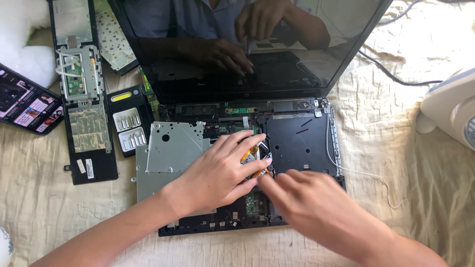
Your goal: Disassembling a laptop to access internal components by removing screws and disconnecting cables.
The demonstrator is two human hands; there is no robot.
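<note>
An opened laptop base [297, 143] lies on a cream cloth, its circuit board and a black plate exposed. The dark screen [237, 44] stands tilted behind it and reflects my hands. My left hand [220, 173] rests over the middle of the base, fingers spread, fingertips by an orange flat cable [250, 153]. Just right of it, my right hand [307, 202] is blurred, its fingertips meeting the left fingers at the cable. Whether either hand pinches the cable is unclear. A loose silver metal bracket [173, 146] lies on the base's left half.
The removed palm-rest panel [84, 99] lies at left beside a black case of screwdriver bits [129, 123]. A smartphone [24, 101] is at the far left. A white fan [452, 106] sits at right, with a black cable [391, 74] and thin white wire [366, 173] nearby.
</note>
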